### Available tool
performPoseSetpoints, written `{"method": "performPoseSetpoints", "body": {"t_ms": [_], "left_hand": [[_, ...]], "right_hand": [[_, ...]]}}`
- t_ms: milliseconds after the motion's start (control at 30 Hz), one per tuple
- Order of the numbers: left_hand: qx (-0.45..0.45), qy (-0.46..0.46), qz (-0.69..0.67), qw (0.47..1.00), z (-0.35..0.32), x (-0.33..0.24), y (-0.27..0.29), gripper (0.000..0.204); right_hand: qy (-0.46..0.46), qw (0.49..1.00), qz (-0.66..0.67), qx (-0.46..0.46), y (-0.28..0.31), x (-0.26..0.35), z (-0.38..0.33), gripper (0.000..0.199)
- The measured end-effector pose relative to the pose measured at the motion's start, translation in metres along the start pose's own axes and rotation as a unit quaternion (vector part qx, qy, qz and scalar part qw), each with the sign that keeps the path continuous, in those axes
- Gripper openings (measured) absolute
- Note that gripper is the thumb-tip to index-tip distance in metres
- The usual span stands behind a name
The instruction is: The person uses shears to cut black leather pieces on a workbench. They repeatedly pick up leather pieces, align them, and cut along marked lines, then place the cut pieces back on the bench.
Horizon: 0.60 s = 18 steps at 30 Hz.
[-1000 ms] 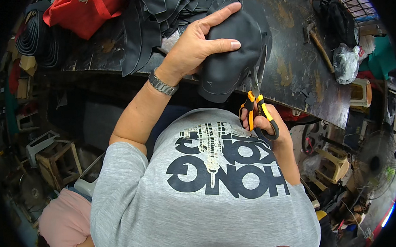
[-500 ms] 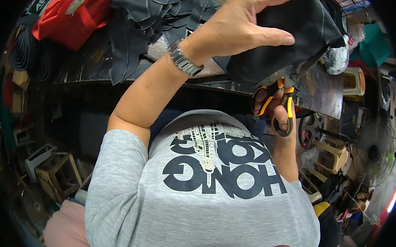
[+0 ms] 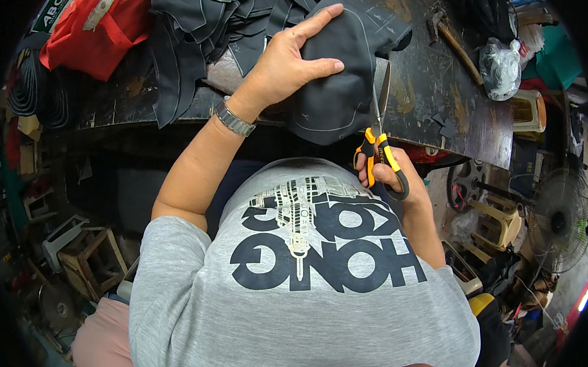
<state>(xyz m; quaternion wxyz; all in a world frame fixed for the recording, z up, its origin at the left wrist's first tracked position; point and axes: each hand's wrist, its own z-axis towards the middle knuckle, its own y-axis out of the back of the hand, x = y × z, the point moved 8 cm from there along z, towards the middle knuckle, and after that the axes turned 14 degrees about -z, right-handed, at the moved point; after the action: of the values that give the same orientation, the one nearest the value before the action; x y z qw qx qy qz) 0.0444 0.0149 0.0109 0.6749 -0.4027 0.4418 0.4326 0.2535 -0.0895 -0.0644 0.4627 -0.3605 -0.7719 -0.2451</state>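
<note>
A dark table (image 3: 413, 81) spans the far side, bearing a pile of black pieces (image 3: 225, 14) at far left. Over its near edge, 1 black sheet (image 3: 333, 102) is grasped by the left hand (image 3: 281, 68); the right hand (image 3: 403, 171) grips scissors (image 3: 377, 127), 2 blades parted at the sheet's right edge.

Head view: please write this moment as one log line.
Left hand: on black sheet | Right hand: holds yellow-black scissors, blades open at sheet edge | Nearby: hammer on table

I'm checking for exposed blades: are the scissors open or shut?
Open: the scissors show two blades spread in a narrow V at the dark material's edge, handles in the right hand.
</note>
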Motion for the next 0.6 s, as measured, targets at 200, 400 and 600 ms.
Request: {"method": "performPoseSetpoints", "body": {"t_ms": [200, 400, 600], "left_hand": [[-0.021, 0.080, -0.199, 0.977, -0.001, 0.015, 0.004, 0.074], [-0.022, -0.018, 0.003, 1.000, -0.001, 0.003, 0.002, 0.072], [-0.019, -0.043, 0.064, 0.997, -0.006, -0.009, -0.002, 0.069]], "right_hand": [[0.014, 1.000, 0.013, 0.018, 0.001, -0.003, 0.004, 0.061], [0.046, 0.998, 0.034, 0.011, -0.009, 0.003, 0.007, 0.060], [0.017, 0.999, -0.042, -0.009, -0.007, 0.004, 0.004, 0.056]]}}
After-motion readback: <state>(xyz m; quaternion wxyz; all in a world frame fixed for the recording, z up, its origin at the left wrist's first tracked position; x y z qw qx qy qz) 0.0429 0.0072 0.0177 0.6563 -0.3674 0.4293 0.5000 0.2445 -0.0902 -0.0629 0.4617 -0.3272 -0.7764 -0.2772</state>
